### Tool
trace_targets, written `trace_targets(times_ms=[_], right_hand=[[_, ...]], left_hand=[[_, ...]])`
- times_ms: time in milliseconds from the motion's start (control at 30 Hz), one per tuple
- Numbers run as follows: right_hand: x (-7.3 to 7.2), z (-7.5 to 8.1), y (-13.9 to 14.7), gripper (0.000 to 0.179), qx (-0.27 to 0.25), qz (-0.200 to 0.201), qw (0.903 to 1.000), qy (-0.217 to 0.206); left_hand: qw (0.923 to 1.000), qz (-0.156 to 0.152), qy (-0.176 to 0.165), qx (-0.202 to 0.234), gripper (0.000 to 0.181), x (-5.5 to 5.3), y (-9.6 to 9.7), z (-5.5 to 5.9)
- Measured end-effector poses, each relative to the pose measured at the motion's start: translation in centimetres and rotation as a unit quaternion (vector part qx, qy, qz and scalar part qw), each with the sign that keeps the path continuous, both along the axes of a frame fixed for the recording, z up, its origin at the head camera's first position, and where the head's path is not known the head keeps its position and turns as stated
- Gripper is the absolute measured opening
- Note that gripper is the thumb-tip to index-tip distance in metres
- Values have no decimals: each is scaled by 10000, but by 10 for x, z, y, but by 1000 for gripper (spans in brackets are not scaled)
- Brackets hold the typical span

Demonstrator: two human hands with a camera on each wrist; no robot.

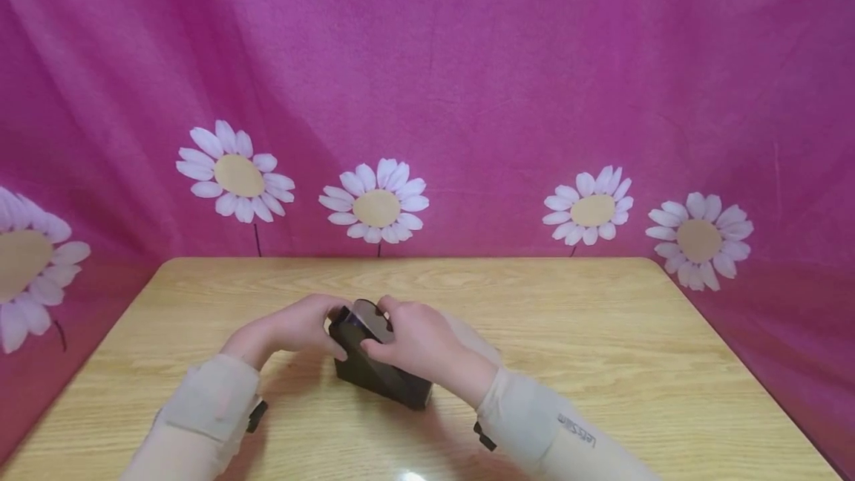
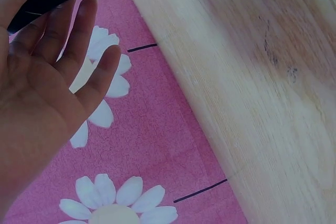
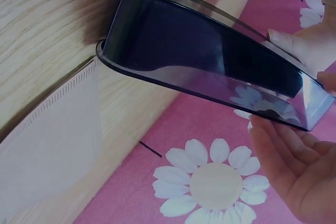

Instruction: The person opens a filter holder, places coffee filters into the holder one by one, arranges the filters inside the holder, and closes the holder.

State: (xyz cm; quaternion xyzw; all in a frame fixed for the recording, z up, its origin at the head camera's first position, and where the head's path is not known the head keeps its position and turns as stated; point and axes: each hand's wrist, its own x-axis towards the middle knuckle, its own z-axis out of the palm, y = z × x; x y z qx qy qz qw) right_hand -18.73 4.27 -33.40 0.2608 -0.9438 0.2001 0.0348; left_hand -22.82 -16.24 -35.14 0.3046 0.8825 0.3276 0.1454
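Observation:
A dark, see-through plastic coffee filter holder (image 1: 381, 373) stands tilted on the table, between both hands. At its left end my left hand (image 1: 303, 325) grips it, thumb on the near wall and fingers behind. My right hand (image 1: 424, 340) holds it across the top, with the thumb at the near side and a fingertip at the far rim. The right wrist view shows the holder's (image 3: 168, 40) glossy wall and rim, with right-hand fingers (image 3: 262, 124) at the edge. A pale paper coffee filter (image 3: 58, 135) with a crimped edge lies beside it, partly hidden behind my right hand in the head view.
The wood-grain table (image 1: 634, 392) has rounded far corners. Behind it and along both sides hangs a magenta cloth (image 1: 467, 95) printed with white daisies. Pale wrist bands (image 1: 214, 399) with small black parts sit on both forearms.

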Motion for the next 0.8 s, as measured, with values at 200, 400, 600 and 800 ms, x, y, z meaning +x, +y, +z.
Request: trace_targets(times_ms=[200, 400, 600, 800], right_hand=[[2, 3, 6, 37, 11, -28, 10000, 14], [1, 5, 11, 36, 168, -108, 9995, 256], [1, 6, 14, 38, 195, -192, 9994, 232], [-2, 6, 19, 35, -13, -111, 9997, 240]], left_hand=[[10000, -35, 85, 1, 30, 1, -2, -2], [9998, 59, 178, -41, 29, 2, -5, -1], [9997, 192, 147, -54, 30, 2, -11, -2], [9993, 322, 207, 56, 31, 2, -19, -4]])
